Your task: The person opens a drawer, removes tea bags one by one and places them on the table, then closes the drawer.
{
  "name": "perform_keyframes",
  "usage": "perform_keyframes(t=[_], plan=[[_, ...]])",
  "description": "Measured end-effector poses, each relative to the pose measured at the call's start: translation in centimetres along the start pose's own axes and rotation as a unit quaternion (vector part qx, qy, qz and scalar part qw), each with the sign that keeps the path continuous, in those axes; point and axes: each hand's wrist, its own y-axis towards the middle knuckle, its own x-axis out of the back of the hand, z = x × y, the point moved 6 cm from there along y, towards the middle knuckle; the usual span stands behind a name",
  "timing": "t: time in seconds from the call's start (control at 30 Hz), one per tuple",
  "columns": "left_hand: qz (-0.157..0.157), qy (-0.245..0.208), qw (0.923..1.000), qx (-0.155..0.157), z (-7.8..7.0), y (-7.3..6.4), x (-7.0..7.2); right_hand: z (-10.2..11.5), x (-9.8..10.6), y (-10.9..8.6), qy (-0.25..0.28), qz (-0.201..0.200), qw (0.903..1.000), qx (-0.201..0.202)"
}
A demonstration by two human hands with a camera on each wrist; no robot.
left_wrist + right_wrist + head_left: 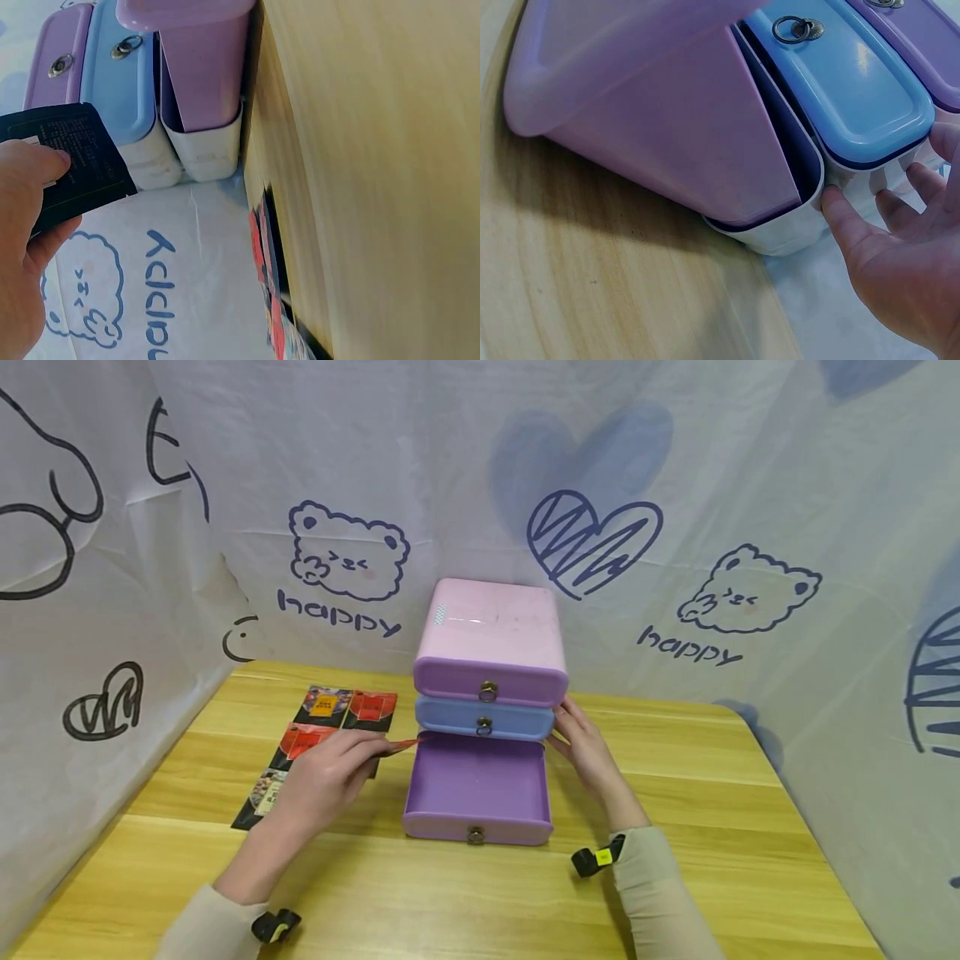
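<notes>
A three-tier drawer unit (495, 622) stands on the table, pink on top. Its bottom purple drawer (480, 785) is pulled out, with nothing seen inside; the blue drawer (450, 717) and top purple drawer (450, 679) are closed. My left hand (322, 781) pinches a small flat packet (86, 161) between thumb and fingers, its black printed back showing in the left wrist view. This packet is level with the open drawer's back left edge. My right hand (900, 247) rests its extended fingertips against the unit's right side, beside the blue drawer.
Several black and red packets lie left of the unit, among them a red one (371, 706) and one with a yellow label (324, 704). My left hand partly covers them. Behind the wooden table (675, 793) hangs a printed white cloth (465, 468).
</notes>
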Motion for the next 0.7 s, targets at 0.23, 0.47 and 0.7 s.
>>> perform_keyframes(t=[0.23, 0.47, 0.7], plan=[[0.02, 0.03, 0.9993, 0.0, 0.4, -1.2, 1.0, 0.1, -0.1, -0.1, -0.001, 0.004, 1.0, 0.002], [0.052, 0.059, 0.9965, 0.026, 1.2, -2.9, 1.5, 0.1, -0.1, -0.1, -0.004, 0.006, 1.0, 0.004], [0.076, 0.065, 0.9944, 0.036, 1.2, -4.2, 1.8, 0.1, -0.1, -0.1, -0.006, 0.006, 1.0, 0.003]])
